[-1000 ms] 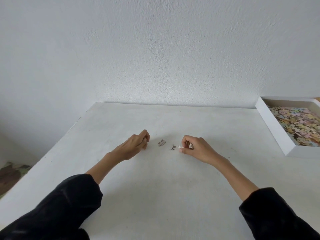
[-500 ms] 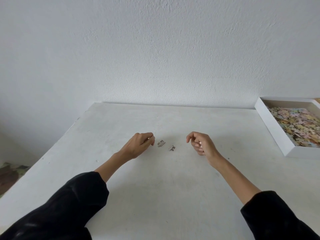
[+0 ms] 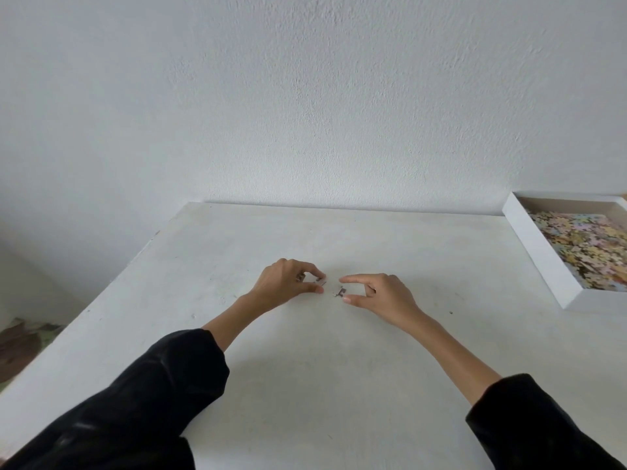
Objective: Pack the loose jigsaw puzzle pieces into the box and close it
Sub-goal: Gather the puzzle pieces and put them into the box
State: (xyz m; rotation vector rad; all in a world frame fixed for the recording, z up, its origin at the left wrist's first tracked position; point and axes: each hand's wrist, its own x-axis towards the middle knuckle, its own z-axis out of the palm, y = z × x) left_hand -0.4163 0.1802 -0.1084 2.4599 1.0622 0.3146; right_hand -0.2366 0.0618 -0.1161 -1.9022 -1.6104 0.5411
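Two small loose puzzle pieces lie on the white table [image 3: 305, 385] near its middle. My left hand [image 3: 285, 283] pinches the left puzzle piece [image 3: 321, 283] between thumb and index finger, with the piece down at the table surface. My right hand [image 3: 386, 296] has thumb and index finger spread around the right puzzle piece [image 3: 340, 292] without closing on it. The open white box [image 3: 536, 252] stands at the table's right edge, holding several pastel puzzle pieces [image 3: 587, 245]. No lid is in view.
A plain white wall [image 3: 305, 96] rises right behind the table's far edge. The table's left edge drops to the floor, where a patterned mat [image 3: 20, 347] shows. Black sleeves cover both forearms.
Both hands have moved inward to the two loose pieces. My left fingers have closed around the left piece, and my right hand has opened its thumb and index finger over the right piece.
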